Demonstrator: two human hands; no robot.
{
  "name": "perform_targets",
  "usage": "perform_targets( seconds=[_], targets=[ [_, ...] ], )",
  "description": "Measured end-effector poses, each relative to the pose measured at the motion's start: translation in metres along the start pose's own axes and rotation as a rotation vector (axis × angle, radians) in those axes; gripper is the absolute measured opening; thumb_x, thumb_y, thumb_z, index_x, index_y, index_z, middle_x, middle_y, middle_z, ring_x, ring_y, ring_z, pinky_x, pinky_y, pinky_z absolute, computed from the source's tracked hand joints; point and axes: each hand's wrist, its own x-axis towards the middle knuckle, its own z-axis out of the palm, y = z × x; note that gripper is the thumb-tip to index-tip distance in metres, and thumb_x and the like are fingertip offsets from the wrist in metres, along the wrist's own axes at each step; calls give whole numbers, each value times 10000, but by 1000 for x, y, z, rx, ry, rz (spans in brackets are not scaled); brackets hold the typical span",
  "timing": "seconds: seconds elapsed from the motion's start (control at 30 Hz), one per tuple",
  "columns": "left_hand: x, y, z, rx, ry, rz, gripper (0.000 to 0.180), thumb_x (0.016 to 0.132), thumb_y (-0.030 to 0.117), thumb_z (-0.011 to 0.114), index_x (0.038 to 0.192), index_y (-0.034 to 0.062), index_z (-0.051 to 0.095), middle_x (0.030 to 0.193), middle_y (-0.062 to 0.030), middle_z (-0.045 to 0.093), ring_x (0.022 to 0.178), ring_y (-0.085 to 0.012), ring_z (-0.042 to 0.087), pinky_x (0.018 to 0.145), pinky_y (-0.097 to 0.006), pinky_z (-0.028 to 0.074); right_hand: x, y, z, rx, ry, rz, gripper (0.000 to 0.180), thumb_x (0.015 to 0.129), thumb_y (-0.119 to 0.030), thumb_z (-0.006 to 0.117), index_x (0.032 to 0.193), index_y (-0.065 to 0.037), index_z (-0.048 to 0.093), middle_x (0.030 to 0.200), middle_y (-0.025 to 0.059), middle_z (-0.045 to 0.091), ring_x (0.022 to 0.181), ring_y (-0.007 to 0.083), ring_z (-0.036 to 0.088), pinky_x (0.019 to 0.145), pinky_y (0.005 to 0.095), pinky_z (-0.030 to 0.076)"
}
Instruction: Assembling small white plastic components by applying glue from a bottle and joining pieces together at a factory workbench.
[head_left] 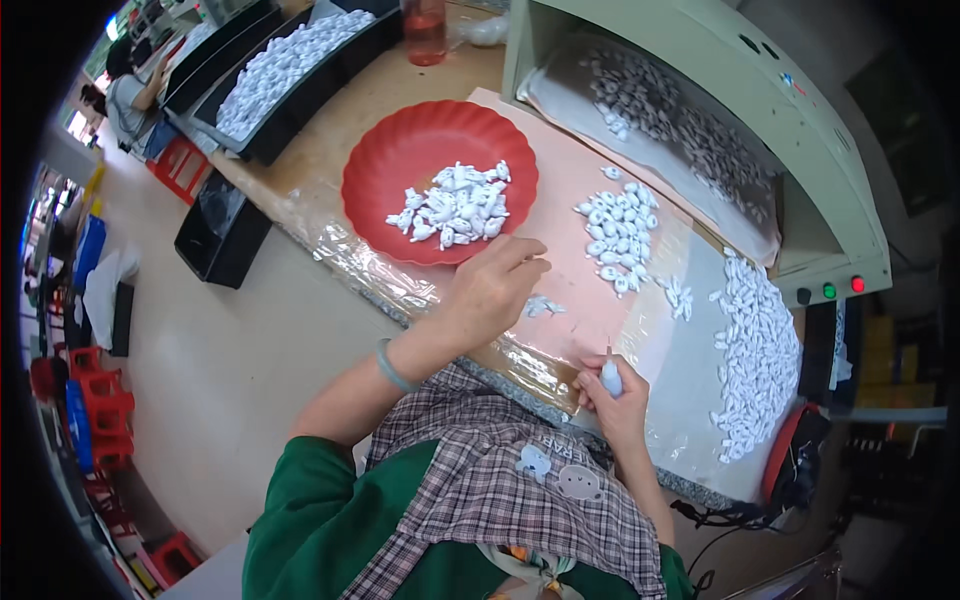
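Note:
My left hand (496, 288) hovers at the near rim of a scalloped red plate (375, 150), its fingers bent together. Whatever they may pinch is too small to make out. On the plate lies a heap of small white figure-like pieces (460, 205). Lower right, my right hand (622, 400) grips a small white squeeze bottle (611, 378) with a thin needle tip pointing away from me. Between the hands, a few small pale pieces (543, 305) rest on the pink sheet (560, 200). Rounded white pieces (618, 235) are grouped beyond them.
Slender white pieces (755, 360) form a big pile at the right, with a small cluster (677, 298) beside it. A pale green machine (820, 130) arches over a tray of grey pieces. A black bin (270, 140) holds more white pieces. A person (135, 100) sits far left.

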Motion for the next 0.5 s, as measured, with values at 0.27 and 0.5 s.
perform_targets(
  seconds=[0.27,0.5],
  targets=[
    [30,-9,68,-70,-127,-64,121,760,61,623,870,14,638,955,-109,627,865,-300,599,706,-400,503,-4,3,-14,4,35,12,145,867,-19,629,995,41,601,757,72,638,589,76,552,530,192,442],
    [42,-17,83,62,-149,-107,138,701,73,613,836,53,637,862,-114,600,856,-295,595,692,-404,502,-2,0,-3,-16,33,29,135,871,-37,628,988,25,600,749,66,638,562,77,547,504,188,416]
  ],
)
